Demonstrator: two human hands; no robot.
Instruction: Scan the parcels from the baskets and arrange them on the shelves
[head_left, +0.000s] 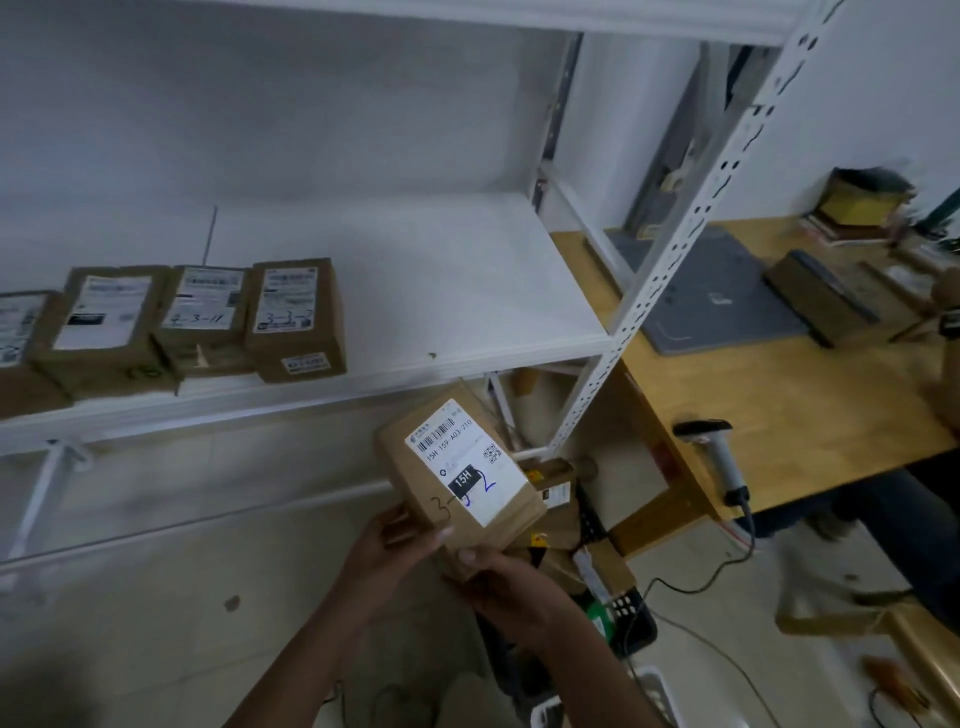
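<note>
The left hand (397, 540) and right hand (506, 584) are curled round the low end of a parcel (457, 467), at 6 o'clock under the shelf (467, 291). It is judged light and stiff, best gripped by its sides.

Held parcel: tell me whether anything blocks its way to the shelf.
Nothing visible does. The left hand and right hand hold the parcel below the shelf, whose board lies bare to the right of the boxes already there.
</note>
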